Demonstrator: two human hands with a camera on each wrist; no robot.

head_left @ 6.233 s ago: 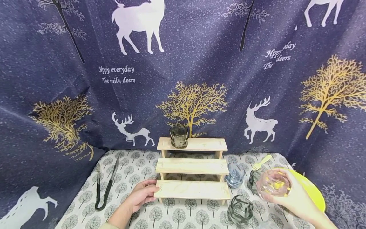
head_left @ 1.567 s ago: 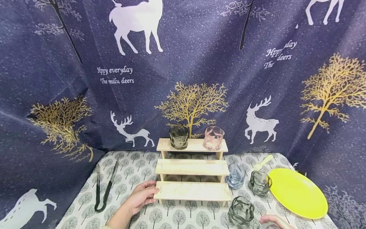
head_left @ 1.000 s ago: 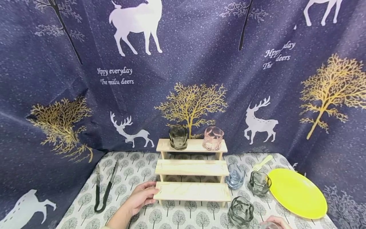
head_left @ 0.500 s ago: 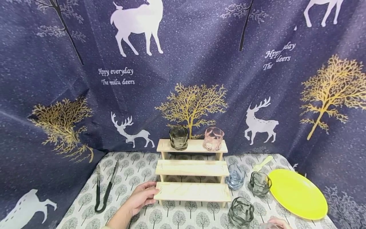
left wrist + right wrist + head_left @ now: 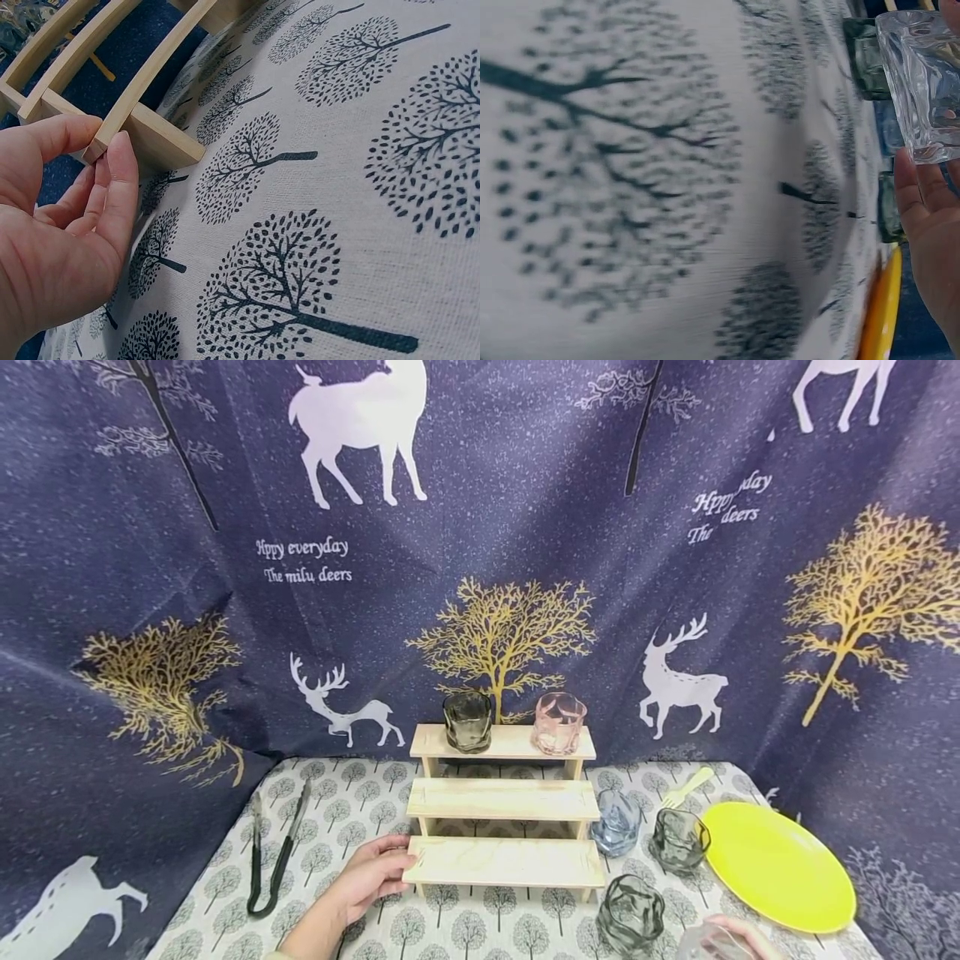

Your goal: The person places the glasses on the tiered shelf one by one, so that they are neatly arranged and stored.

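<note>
A three-step wooden stand [image 5: 502, 862] sits mid-table. My left hand [image 5: 367, 877] pinches the left end of its lowest shelf between thumb and fingers, as the left wrist view also shows. On the top step stand a smoky grey glass [image 5: 468, 722] and a pink glass [image 5: 559, 723]. At the bottom edge of the head view, my right hand [image 5: 742, 935] holds a clear glass [image 5: 705, 943], partly cut off. The right wrist view shows this clear glass [image 5: 922, 90] above the cloth, with fingers at its side.
Right of the stand are a blue glass [image 5: 617, 825] and two dark grey glasses, one nearer [image 5: 631, 914] and one beside the yellow plate [image 5: 780, 868]. A pale yellow fork [image 5: 687, 787] lies behind. Black-handled tongs [image 5: 277, 868] lie at left. A patterned curtain [image 5: 525, 527] hangs behind.
The pink glass went from my right hand to the top step's right end. The right hand then reached the clear glass at the front, now slightly raised. My left hand stays put.
</note>
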